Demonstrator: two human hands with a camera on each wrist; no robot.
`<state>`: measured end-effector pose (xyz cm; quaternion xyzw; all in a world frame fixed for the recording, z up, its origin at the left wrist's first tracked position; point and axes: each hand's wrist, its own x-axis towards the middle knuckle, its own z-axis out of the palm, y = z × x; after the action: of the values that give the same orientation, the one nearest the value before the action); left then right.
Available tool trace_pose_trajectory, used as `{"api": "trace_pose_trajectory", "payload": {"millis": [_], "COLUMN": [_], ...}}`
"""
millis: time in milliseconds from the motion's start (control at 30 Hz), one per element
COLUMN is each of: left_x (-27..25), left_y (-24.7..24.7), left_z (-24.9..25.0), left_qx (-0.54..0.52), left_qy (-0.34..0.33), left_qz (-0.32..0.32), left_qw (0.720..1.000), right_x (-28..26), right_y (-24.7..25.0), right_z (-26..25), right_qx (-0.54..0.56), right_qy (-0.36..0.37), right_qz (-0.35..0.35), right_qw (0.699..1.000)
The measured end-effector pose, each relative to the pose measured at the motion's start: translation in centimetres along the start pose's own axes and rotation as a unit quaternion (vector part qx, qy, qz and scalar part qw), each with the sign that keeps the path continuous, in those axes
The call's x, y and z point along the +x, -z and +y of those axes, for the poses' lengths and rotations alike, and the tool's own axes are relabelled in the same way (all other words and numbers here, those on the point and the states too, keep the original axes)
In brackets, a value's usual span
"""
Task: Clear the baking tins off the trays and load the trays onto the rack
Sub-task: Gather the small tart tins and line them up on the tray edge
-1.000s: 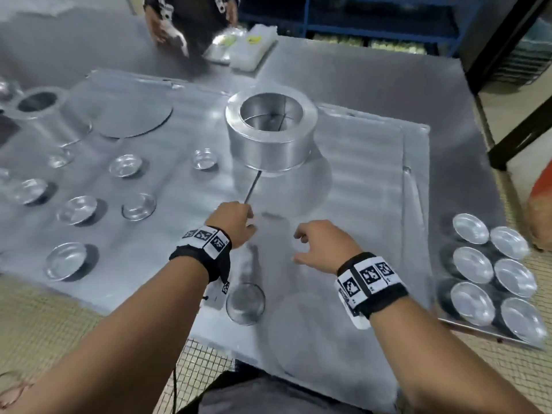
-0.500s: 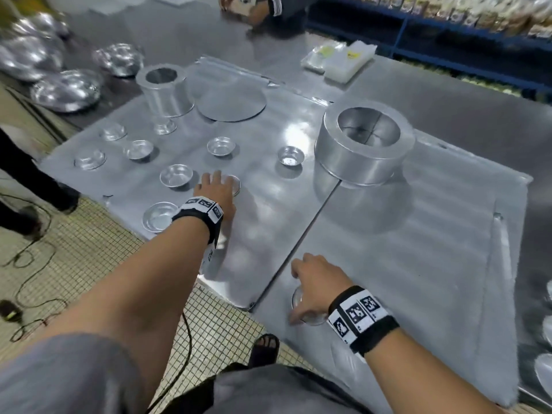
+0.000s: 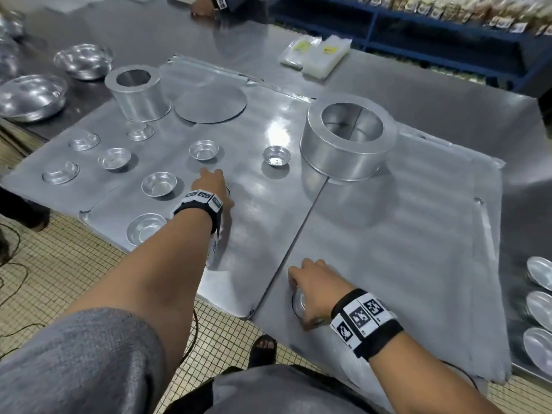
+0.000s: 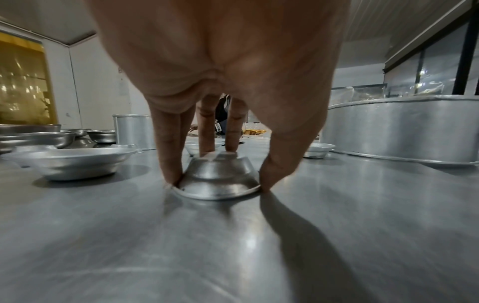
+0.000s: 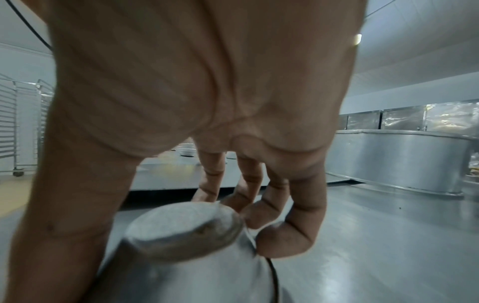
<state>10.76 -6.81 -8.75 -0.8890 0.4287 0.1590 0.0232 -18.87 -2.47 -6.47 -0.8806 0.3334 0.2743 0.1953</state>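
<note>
Two flat metal trays lie side by side: the left tray (image 3: 257, 234) and the right tray (image 3: 403, 234). My left hand (image 3: 210, 186) reaches over the left tray and pinches an upside-down small tin (image 4: 217, 178) by its rim between thumb and fingers. My right hand (image 3: 313, 288) grips another upside-down small tin (image 3: 298, 301) near the right tray's front edge; that same right-hand tin (image 5: 186, 242) fills the right wrist view. Several small tins (image 3: 158, 183) are scattered on the left tray. A large ring tin (image 3: 346, 144) straddles both trays.
A tall round tin (image 3: 137, 94) and a flat metal disc (image 3: 210, 104) sit at the left tray's back. Big metal bowls (image 3: 30, 97) stand far left, more small tins (image 3: 540, 273) at the right edge. Another person's hand (image 3: 203, 8) is across the table. A wheeled rack (image 5: 23, 123) stands on the left.
The view swung left from the right tray. My left hand reached out onto the left tray to a small tin. My right hand dropped to the tin near the front edge and holds it.
</note>
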Motion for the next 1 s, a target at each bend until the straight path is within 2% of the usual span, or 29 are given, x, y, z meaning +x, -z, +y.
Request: {"api": "trace_pose_trajectory", "payload": {"millis": [167,333,500,700,1000], "left_x": [-0.1,-0.8,-2.6,-6.7,-10.2], "left_y": [0.5,1.2,1.6,1.2,-0.2], "left_z": [1.1,2.4,5.2,11.3,21.7], "left_qx": [0.031,0.024,-0.031,-0.049,-0.032], "left_qy": [-0.019,0.000,-0.060,-0.156,-0.289], "left_qz": [-0.011,-0.020,-0.003,-0.031,-0.078], "left_qw": [0.999,0.999,0.998,0.986,0.954], "right_x": [-0.2,-0.1,0.1,-1.2,-5.2], "right_y": [-0.3,-0.5,-0.4,0.9,2.1], "right_z": [0.3,0.8,2.4,6.9,15.8], "right_qx": [0.001,0.009,0.053,0.145,0.199], "right_qy": [-0.013,-0.019,-0.026,-0.064,-0.167], "right_qz": [0.020,0.021,0.035,0.138,0.290], "right_qw": [1.000,1.000,0.998,0.978,0.921]}}
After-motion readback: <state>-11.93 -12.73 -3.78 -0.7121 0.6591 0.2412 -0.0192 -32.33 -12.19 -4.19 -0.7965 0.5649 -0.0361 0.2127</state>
